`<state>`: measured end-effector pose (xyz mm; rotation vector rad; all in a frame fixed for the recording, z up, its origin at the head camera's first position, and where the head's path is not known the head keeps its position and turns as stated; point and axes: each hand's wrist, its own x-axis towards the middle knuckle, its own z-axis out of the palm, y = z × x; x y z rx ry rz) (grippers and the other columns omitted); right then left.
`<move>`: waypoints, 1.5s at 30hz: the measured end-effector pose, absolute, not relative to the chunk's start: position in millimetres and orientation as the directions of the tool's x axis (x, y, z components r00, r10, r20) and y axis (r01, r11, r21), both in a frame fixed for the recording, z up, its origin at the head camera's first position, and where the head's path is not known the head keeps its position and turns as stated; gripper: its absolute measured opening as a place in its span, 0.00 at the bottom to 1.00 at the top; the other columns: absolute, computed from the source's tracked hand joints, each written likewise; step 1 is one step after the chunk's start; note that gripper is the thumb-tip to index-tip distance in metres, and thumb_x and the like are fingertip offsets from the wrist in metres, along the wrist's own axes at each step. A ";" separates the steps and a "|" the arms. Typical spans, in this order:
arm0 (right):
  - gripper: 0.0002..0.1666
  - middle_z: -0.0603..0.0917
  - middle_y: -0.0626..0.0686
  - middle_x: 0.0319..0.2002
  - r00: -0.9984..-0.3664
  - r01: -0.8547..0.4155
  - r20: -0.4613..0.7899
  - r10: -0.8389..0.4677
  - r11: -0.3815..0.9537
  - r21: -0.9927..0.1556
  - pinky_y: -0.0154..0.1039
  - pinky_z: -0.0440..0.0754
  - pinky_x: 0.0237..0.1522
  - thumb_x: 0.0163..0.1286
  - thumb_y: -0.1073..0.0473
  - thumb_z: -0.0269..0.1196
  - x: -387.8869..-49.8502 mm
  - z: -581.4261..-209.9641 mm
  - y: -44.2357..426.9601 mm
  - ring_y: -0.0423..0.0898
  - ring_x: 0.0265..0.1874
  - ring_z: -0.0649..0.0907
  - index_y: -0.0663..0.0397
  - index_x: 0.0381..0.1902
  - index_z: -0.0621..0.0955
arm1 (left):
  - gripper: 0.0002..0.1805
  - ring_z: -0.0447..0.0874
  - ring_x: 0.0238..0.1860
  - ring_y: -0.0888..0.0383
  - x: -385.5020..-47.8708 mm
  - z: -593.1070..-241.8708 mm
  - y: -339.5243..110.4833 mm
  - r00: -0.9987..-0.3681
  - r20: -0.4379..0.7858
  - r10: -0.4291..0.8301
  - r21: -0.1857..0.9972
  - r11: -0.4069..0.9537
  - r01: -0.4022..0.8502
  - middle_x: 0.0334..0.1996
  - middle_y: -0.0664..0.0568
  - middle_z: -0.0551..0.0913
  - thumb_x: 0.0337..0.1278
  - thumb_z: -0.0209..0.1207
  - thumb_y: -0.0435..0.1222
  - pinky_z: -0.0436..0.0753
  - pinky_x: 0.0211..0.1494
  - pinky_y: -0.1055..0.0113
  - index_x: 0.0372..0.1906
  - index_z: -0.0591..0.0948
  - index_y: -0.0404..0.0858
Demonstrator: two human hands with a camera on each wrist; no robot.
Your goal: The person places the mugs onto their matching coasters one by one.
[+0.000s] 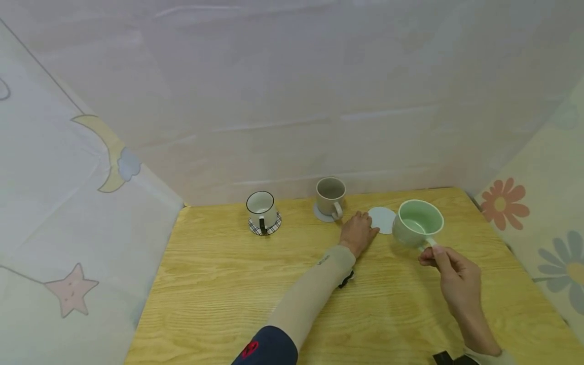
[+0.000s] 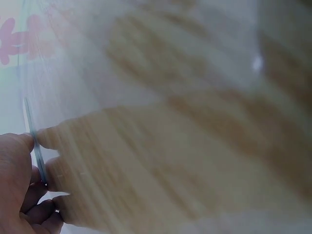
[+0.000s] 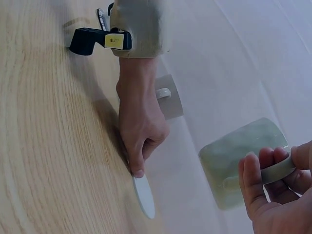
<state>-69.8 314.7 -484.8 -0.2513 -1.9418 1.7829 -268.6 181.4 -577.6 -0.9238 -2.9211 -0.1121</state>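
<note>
My right hand (image 1: 458,276) pinches the handle of a pale green mug (image 1: 410,233) and holds it in the air above the table's right side. My left hand (image 1: 357,233) reaches to the round white coaster (image 1: 383,220) just left of that mug. In the right wrist view, the thumb is on the edge of the coaster (image 3: 145,197). The left wrist view has the coaster (image 2: 35,141) edge-on between the thumb and fingers of the left hand (image 2: 24,195). Part of the coaster is hidden by the fingers.
A grey-beige mug (image 1: 330,196) stands on a pale coaster (image 1: 321,215) behind the left hand. Farther left, a white mug with black rim (image 1: 262,208) stands on a checked coaster (image 1: 274,225). A pale cloth wall (image 1: 292,101) closes off the back of the wooden table (image 1: 219,284).
</note>
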 end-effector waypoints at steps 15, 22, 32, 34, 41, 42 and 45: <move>0.20 0.91 0.46 0.31 -0.847 -0.151 0.216 0.485 0.172 -0.974 0.23 0.87 0.46 0.83 0.62 0.60 -78.6 -483.0 310.6 0.40 0.30 0.91 0.81 0.40 0.83 | 0.27 0.80 0.70 0.62 -266.6 -578.0 182.2 -0.823 0.096 0.559 0.053 0.823 0.565 0.68 0.60 0.82 0.81 0.51 0.61 0.86 0.64 0.71 0.67 0.84 0.51; 0.21 0.91 0.48 0.31 -0.843 -0.167 0.229 0.486 0.169 -0.971 0.24 0.88 0.46 0.83 0.62 0.60 -82.5 -482.5 311.6 0.39 0.29 0.90 0.82 0.40 0.83 | 0.26 0.80 0.70 0.61 -267.2 -576.6 181.0 -0.824 0.108 0.556 0.063 0.823 0.564 0.68 0.60 0.83 0.81 0.51 0.60 0.86 0.63 0.70 0.65 0.86 0.51; 0.22 0.91 0.47 0.30 -0.836 -0.170 0.226 0.500 0.157 -0.973 0.24 0.88 0.44 0.83 0.61 0.60 -89.2 -482.9 311.6 0.39 0.29 0.91 0.82 0.39 0.83 | 0.25 0.82 0.67 0.62 -268.4 -576.9 180.6 -0.817 0.132 0.561 0.054 0.819 0.571 0.65 0.60 0.84 0.81 0.52 0.60 0.87 0.60 0.72 0.63 0.86 0.51; 0.22 0.91 0.47 0.30 -0.834 -0.172 0.223 0.505 0.148 -0.974 0.24 0.89 0.43 0.83 0.61 0.60 -89.8 -482.9 311.5 0.39 0.28 0.90 0.82 0.39 0.83 | 0.25 0.83 0.66 0.62 -268.1 -577.7 181.3 -0.817 0.136 0.560 0.053 0.819 0.571 0.64 0.60 0.85 0.80 0.52 0.60 0.88 0.59 0.72 0.63 0.87 0.51; 0.22 0.91 0.48 0.29 -0.827 -0.174 0.222 0.516 0.140 -0.975 0.25 0.89 0.43 0.82 0.61 0.61 -92.8 -483.7 312.5 0.39 0.27 0.90 0.82 0.39 0.83 | 0.25 0.83 0.66 0.62 -266.5 -577.9 182.3 -0.824 0.129 0.552 0.059 0.825 0.562 0.65 0.60 0.84 0.80 0.53 0.60 0.87 0.61 0.71 0.63 0.86 0.51; 0.22 0.91 0.47 0.29 -0.827 -0.170 0.219 0.519 0.141 -0.975 0.25 0.89 0.43 0.82 0.61 0.61 -93.4 -484.1 312.8 0.39 0.27 0.90 0.82 0.39 0.83 | 0.25 0.83 0.66 0.62 -266.4 -577.4 182.4 -0.825 0.129 0.550 0.057 0.826 0.560 0.65 0.60 0.84 0.80 0.53 0.60 0.87 0.61 0.72 0.64 0.86 0.51; 0.22 0.91 0.46 0.29 -0.827 -0.152 0.214 0.520 0.160 -0.975 0.23 0.88 0.43 0.82 0.60 0.61 -94.8 -485.3 313.7 0.38 0.27 0.90 0.81 0.39 0.84 | 0.25 0.82 0.67 0.62 -266.7 -576.6 182.9 -0.825 0.129 0.551 0.052 0.827 0.560 0.66 0.61 0.84 0.80 0.53 0.60 0.86 0.62 0.72 0.64 0.86 0.51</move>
